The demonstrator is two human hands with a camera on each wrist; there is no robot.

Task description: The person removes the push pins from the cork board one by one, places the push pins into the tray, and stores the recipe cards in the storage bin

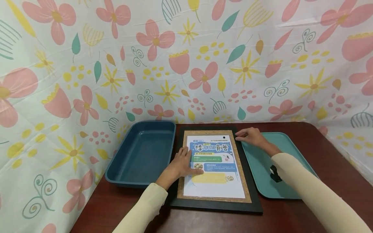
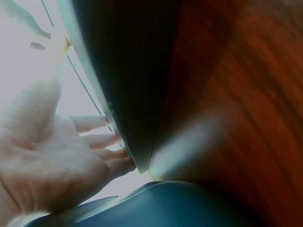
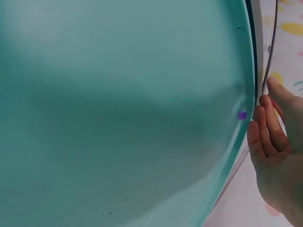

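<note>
Sheet: white printed paper sheet (image 1: 216, 166), centre of the frame, flat on a brown cork board (image 1: 241, 174) with black border (image 1: 215, 206).
My left hand (image 1: 182, 164): spread over its left edge.
My right hand (image 1: 253, 137): upper right; can't tell whether it's pinching anything.
Corners: one black dot (image 1: 224, 137) at upper right; the rest probably remain.

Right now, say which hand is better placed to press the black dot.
Probably the right hand, beside the dark frame and close to the black dot; the left hand lies farther off, across the left edge of the sheet.
</note>
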